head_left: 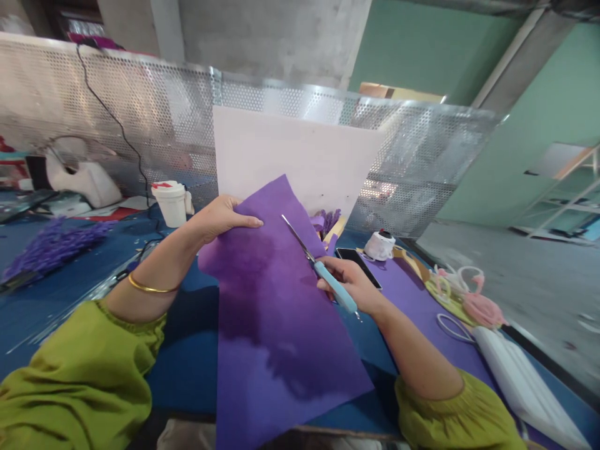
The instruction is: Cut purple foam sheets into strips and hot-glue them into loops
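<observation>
Holding a purple sheet up over the blue table, the left hand grips the sheet's upper left edge: its thumb lies flat along the front face, pointing right, while the other fingers curl out of sight behind the sheet, so the hand is clamped on the sheet. A thin gold bangle circles that wrist, and a green sleeve covers the forearm below it.

The right hand is wrapped around the pale blue handles of a pair of scissors, fingers folded tight on the grip. The blades point up and left, their tips over the sheet's upper right edge. The blades look nearly together; whether they bite the sheet cannot be told.

The sheet hangs tilted, its top corner in front of a white board that leans on a perforated metal screen. Its lower edge reaches toward the person's lap.

On the table to the left stands a white cup, well apart from the left hand, with a heap of purple trimmings farther left. To the right, near the scissors hand, lie a dark phone, a white tape roll just beyond it, and some pink pieces.
</observation>
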### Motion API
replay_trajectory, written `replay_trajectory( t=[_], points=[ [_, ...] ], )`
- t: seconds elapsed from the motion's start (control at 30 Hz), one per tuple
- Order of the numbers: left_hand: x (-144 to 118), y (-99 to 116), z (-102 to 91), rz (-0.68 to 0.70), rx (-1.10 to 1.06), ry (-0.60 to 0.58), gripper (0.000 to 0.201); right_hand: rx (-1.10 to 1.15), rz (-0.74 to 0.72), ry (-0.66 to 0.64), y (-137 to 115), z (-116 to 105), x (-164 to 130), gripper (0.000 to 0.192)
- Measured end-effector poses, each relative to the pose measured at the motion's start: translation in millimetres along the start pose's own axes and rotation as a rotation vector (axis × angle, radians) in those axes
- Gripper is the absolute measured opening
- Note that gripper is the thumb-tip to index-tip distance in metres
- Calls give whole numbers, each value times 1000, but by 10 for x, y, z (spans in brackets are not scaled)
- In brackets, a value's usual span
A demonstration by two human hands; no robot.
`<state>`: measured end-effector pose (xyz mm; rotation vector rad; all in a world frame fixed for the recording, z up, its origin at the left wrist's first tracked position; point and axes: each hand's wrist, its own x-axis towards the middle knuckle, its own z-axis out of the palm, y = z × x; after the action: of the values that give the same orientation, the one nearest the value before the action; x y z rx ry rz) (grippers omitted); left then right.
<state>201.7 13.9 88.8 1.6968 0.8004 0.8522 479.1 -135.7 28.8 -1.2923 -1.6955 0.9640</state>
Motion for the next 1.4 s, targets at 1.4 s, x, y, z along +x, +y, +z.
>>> replay_trajectory(
  t=[1.4],
  points=[
    [1, -25, 131, -56, 5, -52, 48, 147, -55, -12, -45, 145, -22, 45]
  ],
)
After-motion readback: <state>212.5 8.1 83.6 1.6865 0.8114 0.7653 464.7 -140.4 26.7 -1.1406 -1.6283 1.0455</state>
